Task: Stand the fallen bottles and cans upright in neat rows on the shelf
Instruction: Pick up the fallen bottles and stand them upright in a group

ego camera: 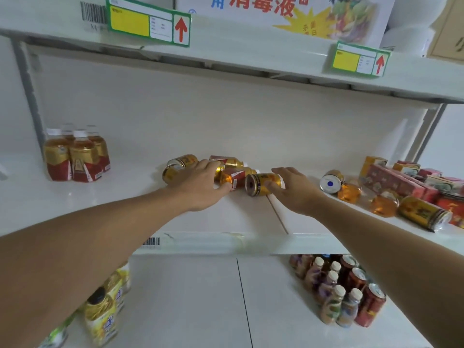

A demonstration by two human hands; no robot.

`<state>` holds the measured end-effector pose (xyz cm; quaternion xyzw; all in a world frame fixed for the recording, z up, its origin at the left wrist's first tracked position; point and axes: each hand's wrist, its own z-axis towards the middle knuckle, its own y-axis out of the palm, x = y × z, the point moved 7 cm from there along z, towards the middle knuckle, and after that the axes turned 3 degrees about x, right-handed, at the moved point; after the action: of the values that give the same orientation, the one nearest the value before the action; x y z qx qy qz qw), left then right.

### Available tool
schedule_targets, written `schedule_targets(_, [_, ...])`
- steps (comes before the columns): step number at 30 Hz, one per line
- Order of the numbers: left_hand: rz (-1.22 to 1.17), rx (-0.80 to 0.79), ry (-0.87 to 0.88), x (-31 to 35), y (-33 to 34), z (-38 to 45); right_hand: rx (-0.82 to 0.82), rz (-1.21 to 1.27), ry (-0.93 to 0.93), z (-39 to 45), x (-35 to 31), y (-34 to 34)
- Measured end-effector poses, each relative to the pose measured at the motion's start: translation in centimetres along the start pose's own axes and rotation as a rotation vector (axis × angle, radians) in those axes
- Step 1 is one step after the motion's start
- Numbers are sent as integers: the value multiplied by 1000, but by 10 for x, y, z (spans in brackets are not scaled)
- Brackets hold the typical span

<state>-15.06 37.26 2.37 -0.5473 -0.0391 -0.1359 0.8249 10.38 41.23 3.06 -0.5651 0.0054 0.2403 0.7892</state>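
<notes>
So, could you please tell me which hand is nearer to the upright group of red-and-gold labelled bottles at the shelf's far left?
Left. The left hand lies right of the bottles, on the fallen pile; the right hand is farther right still.

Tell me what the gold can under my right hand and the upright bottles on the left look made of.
Gold can: probably metal, glossy, with a dark rimmed end. Upright bottles: likely clear plastic, amber liquid showing through, white caps, printed wraps.
</notes>
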Motion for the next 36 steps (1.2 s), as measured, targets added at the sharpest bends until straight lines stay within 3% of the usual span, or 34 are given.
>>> schedule_targets(9, [-149, -49, -80, 27, 19, 62, 5, 80, -73, 54, 30, -12])
schedule_targets(17, [85, -169, -67, 37, 42, 106, -103, 126, -165, 126, 51, 6])
schedule_targets(25, [233, -406, 42, 28, 61, 118, -237, 153, -220, 182, 22, 49])
schedule_targets(29, [274, -423, 133, 25, 66, 121, -318, 50, -276, 206, -1, 71])
schedule_targets(36, [228, -423, 91, 11, 75, 126, -481, 8, -377, 241, -42, 109])
